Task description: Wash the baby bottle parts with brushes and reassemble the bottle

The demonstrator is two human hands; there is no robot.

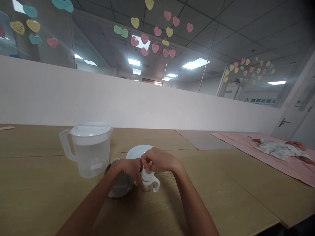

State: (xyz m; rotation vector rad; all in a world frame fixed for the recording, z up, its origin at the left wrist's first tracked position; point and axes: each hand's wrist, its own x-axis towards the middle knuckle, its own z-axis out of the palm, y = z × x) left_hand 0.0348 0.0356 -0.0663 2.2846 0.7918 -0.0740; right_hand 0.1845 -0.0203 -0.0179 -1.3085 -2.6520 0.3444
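Observation:
A small bottle (148, 179) with a white collar and a curved white handle stands on the table in front of me. My left hand (133, 169) is wrapped round its left side. At the bottle's top my right hand (157, 159) is closed in a pinch; what its fingertips hold is too small to make out. Just behind both hands lies a white plate (136, 151), partly covered by them. A round metal pan or tray (121, 186) sits under my left forearm. Farther left stands a clear plastic jug (91, 154) with a white lid, holding clear liquid.
The wooden table (209, 186) reaches a white wall (147, 109) with glass above. On the right a pink cloth (243, 149) carries a doll-like figure (283, 149) in patterned white clothing. A flat, pale strip (7, 127) lies at the far left.

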